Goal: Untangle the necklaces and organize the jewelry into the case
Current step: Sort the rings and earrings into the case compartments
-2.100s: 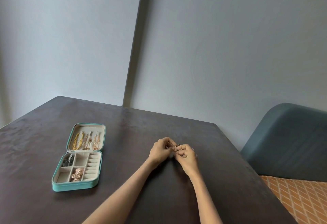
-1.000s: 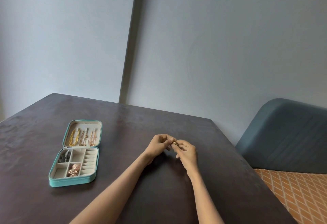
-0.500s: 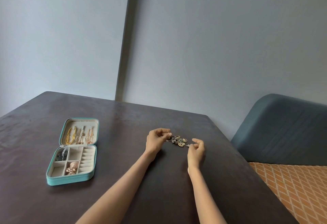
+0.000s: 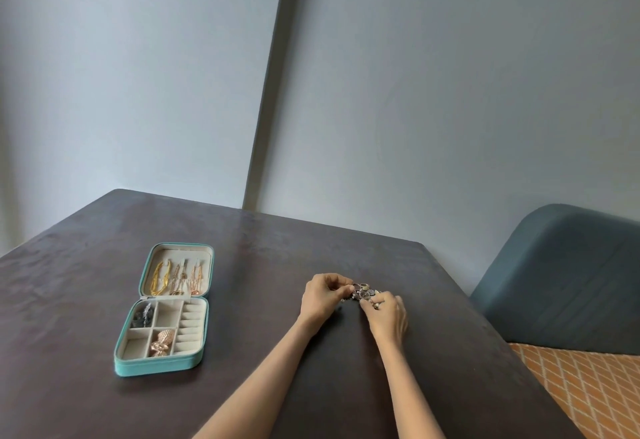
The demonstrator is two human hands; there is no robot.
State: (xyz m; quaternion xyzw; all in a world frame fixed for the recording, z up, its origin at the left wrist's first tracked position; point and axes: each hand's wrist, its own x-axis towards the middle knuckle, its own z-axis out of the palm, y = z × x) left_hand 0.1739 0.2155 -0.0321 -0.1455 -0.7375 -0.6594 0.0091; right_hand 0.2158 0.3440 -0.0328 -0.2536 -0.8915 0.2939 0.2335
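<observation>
A small pile of rings and other small jewelry (image 4: 363,290) lies on the dark table (image 4: 263,265), right of centre. My left hand (image 4: 323,298) pinches at the pile's left side with curled fingers. My right hand (image 4: 387,314) covers its right side, fingertips on the pieces. The open teal jewelry case (image 4: 157,366) lies flat at the left. Gold necklaces (image 4: 176,277) hang in its lid. One compartment of its base holds grey pieces (image 4: 142,315) and another holds rose-gold pieces (image 4: 161,343). The pale ring rolls (image 4: 192,327) hold nothing that I can see.
A blue-grey upholstered chair back (image 4: 561,279) stands past the table's right edge, above an orange patterned floor (image 4: 588,393). Pale walls rise behind the table's far edge.
The hands were joined together, then parted and left the jewelry pile on the table between them. Now both have closed back in on the pile.
</observation>
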